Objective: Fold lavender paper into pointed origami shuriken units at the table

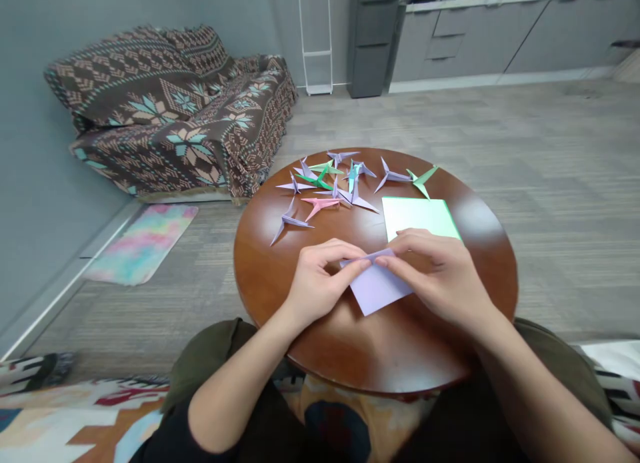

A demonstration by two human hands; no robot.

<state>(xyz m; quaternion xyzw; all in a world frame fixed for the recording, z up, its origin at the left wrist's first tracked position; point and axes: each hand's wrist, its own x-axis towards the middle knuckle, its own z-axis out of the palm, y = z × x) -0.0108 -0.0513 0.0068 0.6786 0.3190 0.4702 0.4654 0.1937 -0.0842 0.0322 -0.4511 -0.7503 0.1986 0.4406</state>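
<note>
A folded piece of lilac origami paper (379,291) is held just above the round brown table (385,363). My left hand (326,276) pinches its upper left edge between thumb and fingers. On the other side, my right hand (436,270) grips the upper right edge, its thumb close to the left thumb. One corner of the paper points down toward me. Behind my right hand lies a pale green stack of square paper (423,216), partly covered by the fingers.
Several folded paper cranes stand toward the table's far side, among them a pink crane (323,204), a lilac crane (290,222) and a green crane (423,180). Beyond are a sofa with a patterned cover (190,123), a colourful mat (145,243) and grey cabinets (475,40).
</note>
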